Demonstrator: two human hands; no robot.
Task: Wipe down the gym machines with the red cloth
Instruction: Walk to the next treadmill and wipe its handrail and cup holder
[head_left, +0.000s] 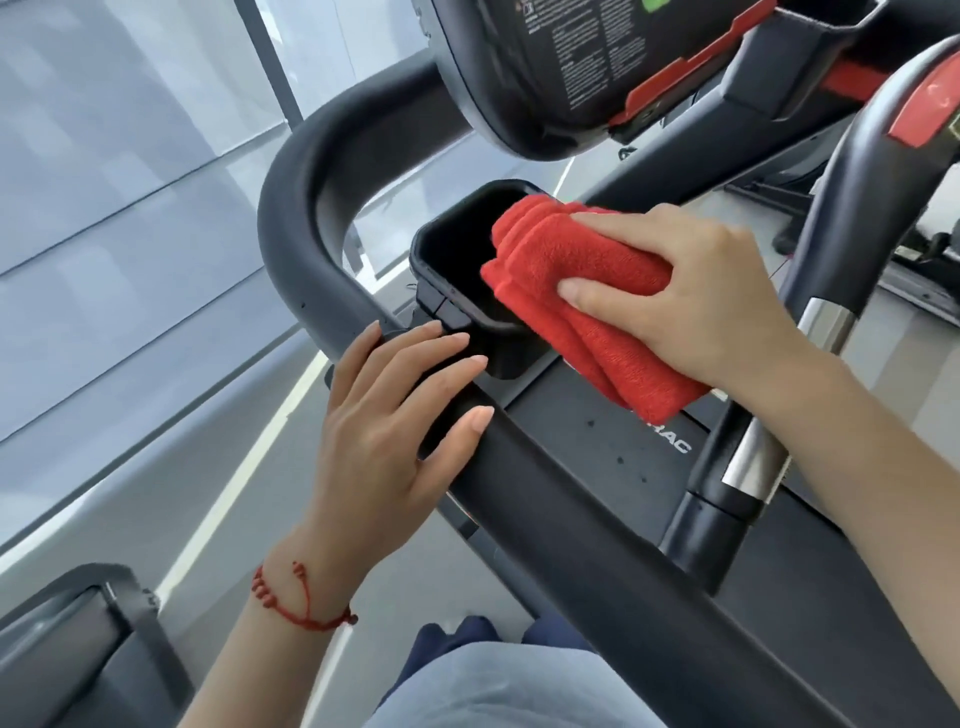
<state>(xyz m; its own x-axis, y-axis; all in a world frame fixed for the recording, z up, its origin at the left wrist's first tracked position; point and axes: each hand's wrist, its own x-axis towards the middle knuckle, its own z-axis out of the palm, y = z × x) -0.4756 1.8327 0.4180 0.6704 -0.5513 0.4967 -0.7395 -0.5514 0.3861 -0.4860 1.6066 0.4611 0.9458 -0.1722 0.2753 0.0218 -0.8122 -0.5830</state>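
Nearest us, our left hand (387, 415) lies flat with straight fingers on the smooth black handlebar (571, 499) of the gym machine (582, 67), holding nothing, a red string bracelet (301, 605) on its wrist. Our right hand (691, 291) grips the red cloth (571, 291), thumb curled over the folds. Plush and fleecy, folded into thick layers, the cloth drapes over the rim of a glossy, rounded black plastic cup holder (457, 249), its top edge dipping inside.
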